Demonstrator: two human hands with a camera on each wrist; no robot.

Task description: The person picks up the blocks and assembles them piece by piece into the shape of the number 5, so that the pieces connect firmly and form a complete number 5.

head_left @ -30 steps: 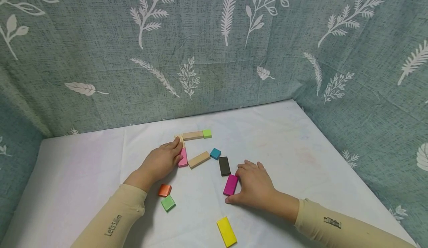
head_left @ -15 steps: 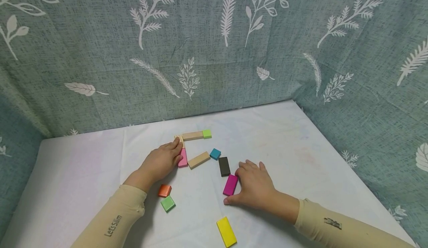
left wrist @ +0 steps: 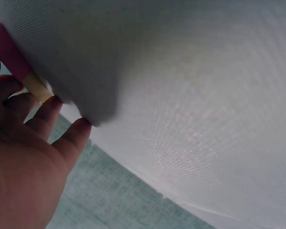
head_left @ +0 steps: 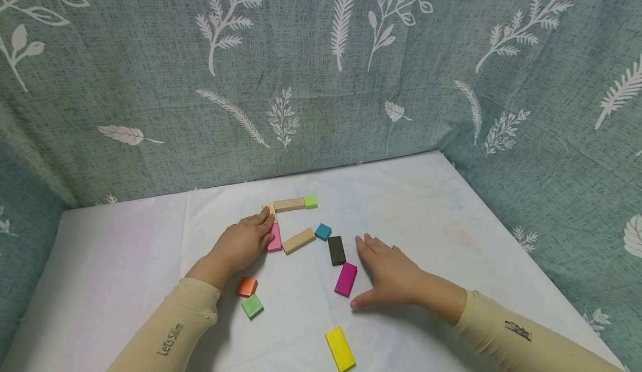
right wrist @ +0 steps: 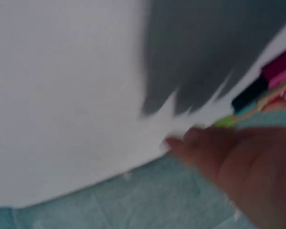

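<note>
In the head view my left hand (head_left: 243, 244) rests at the left end of a chain of wooden blocks, its fingers on a pink block (head_left: 275, 239) and a pale natural block (head_left: 273, 214) that it partly covers. The left wrist view shows loosely bent fingers along the sides of these blocks. My right hand (head_left: 391, 277) is spread just right of a magenta block (head_left: 346, 279), apart from it, with nothing in its fingers. A black block (head_left: 336, 250), a small blue block (head_left: 323, 231) and a natural wood block (head_left: 298, 241) continue the slanting row.
Behind, another natural block (head_left: 289, 204) meets a lime green block (head_left: 311, 201). Orange (head_left: 247, 286) and green (head_left: 252, 307) blocks lie near the left forearm. A yellow block (head_left: 340, 348) lies at the front. Patterned curtain (head_left: 321, 82) borders the white table (head_left: 426, 204).
My right hand has drawn back to the right, away from the magenta block, and its fingers have straightened. The left hand and the blocks have stayed in place.
</note>
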